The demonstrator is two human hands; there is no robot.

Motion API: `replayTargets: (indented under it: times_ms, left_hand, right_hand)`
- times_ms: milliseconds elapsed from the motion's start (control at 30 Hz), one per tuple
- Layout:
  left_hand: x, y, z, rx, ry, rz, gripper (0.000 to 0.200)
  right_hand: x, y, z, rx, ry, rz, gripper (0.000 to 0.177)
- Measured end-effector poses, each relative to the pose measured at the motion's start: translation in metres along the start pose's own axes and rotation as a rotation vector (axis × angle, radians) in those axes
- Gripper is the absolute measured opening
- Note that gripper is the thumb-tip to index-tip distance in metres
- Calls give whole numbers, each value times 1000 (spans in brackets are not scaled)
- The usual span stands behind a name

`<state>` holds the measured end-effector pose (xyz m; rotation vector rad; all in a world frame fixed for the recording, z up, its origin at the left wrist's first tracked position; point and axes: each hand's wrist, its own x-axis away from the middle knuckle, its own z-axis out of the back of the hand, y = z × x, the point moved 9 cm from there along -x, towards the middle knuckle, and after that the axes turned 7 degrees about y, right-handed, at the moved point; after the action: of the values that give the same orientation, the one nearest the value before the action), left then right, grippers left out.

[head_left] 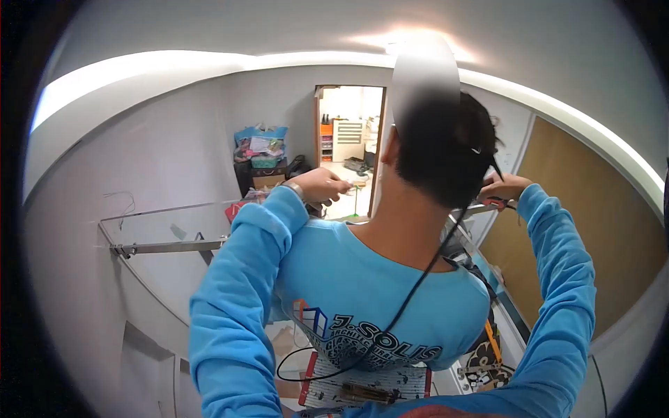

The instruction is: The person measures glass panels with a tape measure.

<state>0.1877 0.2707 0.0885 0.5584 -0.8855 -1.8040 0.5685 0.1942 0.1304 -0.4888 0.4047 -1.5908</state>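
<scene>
My left hand (pixel 322 187) reaches past a co-worker's left shoulder, its fingers curled together. Whatever they pinch, if anything, is too small to name. A band (pixel 295 189) circles that wrist. On the other side, my right hand (pixel 507 185) is closed beside the co-worker's head, around a red-and-black tool handle (pixel 496 203). The tool's working end is hidden. Between my arms stands the co-worker (pixel 376 279), back turned, in a light blue printed shirt. A black cable (pixel 421 279) hangs down that back. The co-worker's hands are out of sight.
A metal rail (pixel 174 246) runs along the left wall. Bags (pixel 261 146) and boxes are piled by an open doorway (pixel 350 153). Below lie a striped board (pixel 320 390) and several small tools and parts (pixel 484 373). A brown panel (pixel 578 223) stands right.
</scene>
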Motion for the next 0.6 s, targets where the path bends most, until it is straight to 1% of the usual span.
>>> replayTargets:
  times_ms: [33,67,133,167,200,267,333,367,400,467,500,533,567,600]
  left_hand:
    - [0,1,-4,-104,-46,-27,38]
    - [-8,-8,-9,-159,-128,16,44]
    - [-3,2,-19,-391,-173,-6,53]
    - [-7,0,-24,-412,-168,26,61]
    - [-4,3,-28,-459,-198,82,63]
    - [-12,1,-38,-398,-241,93,73]
    - [-18,11,-34,-437,-135,67,84]
    - [-21,13,-34,-363,-124,52,91]
    - [-5,29,-29,-304,-114,68,84]
    - [-32,-3,-20,35,88,278,72]
    - [-31,-1,-8,98,155,213,56]
    - [-33,-3,0,178,239,195,47]
    - [-34,-9,1,187,254,227,47]
    - [-34,-9,14,196,398,202,40]
  right_hand:
    - [-15,1,-8,-12,12,-8,35]
    - [-29,0,-15,-5,8,9,35]
    - [-54,-1,-28,13,-6,29,35]
    - [-67,-4,-32,20,-12,42,35]
    - [-79,-7,-37,27,-17,57,35]
    - [-104,-17,-43,48,-26,93,35]
    - [-127,-29,-51,63,-35,132,35]
    - [-137,-33,-53,70,-36,150,35]
    - [-146,-37,-58,75,-40,167,35]
    - [-163,-46,-65,86,-45,199,35]
    - [-170,-49,-66,89,-45,217,35]
    - [-176,-53,-70,97,-49,237,35]
    - [-180,-56,-71,105,-54,259,35]
    - [-186,-53,-65,104,-45,270,35]
